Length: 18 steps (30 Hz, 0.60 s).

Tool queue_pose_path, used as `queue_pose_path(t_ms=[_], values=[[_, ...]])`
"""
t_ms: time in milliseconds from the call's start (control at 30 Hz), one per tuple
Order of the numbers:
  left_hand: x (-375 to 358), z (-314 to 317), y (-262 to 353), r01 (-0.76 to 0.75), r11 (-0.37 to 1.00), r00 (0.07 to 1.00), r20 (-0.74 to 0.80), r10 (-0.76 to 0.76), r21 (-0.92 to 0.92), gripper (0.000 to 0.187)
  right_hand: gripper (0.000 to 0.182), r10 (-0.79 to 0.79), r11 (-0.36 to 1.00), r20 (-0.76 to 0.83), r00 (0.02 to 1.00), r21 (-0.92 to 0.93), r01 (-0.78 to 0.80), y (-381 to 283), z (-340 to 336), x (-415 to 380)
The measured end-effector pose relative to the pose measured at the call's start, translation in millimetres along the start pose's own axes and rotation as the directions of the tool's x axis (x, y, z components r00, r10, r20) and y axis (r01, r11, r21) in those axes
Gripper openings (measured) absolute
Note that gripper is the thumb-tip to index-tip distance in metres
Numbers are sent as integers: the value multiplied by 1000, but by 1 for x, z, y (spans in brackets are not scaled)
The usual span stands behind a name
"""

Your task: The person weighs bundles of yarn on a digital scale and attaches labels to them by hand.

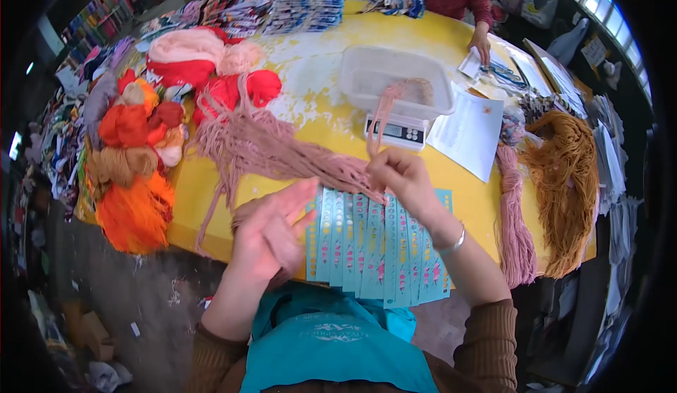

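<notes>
My right hand [405, 180] is closed in a pinch on strands of dusty-pink yarn [381, 121], which run up over the rim of a clear plastic tub [358, 86]. The tub stands on a small digital scale [400, 131]. My left hand [271, 229], slightly blurred, has its fingers stretched out beside the long bundle of dusty-pink yarn [289, 148] that lies across the table. Below the hands, a fanned row of teal printed cards [356, 252] with holes and pink motifs lies at the table's front edge. Part of the bundle is hidden behind my left hand.
Red, peach and orange yarn hanks [134, 206] crowd the left side of the yellow table [324, 47]. A white paper sheet [465, 132], a pink hank [515, 216] and an ochre hank [562, 188] lie right. Another person's hand [480, 44] is at the far side.
</notes>
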<state>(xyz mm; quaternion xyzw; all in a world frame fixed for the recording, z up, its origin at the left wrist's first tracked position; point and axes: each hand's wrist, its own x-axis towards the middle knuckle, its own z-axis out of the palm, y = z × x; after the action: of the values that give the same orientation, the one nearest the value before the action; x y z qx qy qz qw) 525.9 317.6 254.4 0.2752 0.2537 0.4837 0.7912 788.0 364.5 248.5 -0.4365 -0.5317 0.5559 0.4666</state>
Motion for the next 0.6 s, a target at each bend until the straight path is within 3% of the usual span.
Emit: queue_pose_path(t_ms=[133,167,267,433,533,600], values=[[0,10,-17,41,995,998,54,-36,-95,55,5,100,982,104,990,150,-115,1,63,-32],[-1,9,-18,38,995,998,45,-34,-96,55,5,72,958,161,984,264,-114,1,73,-36],[-4,4,-24,70,993,987,148,-56,-91,53,6,162,947,177,971,250,-204,6,93,-43],[-11,5,-25,58,996,989,140,-48,-68,52,5,213,936,72,974,269,-225,9,105,-52],[-15,4,-26,50,998,992,118,-44,-47,51,2,225,900,6,974,381,-210,11,99,-54],[-17,4,-25,54,997,992,113,-49,-46,51,2,191,804,12,981,571,-164,14,99,-55]])
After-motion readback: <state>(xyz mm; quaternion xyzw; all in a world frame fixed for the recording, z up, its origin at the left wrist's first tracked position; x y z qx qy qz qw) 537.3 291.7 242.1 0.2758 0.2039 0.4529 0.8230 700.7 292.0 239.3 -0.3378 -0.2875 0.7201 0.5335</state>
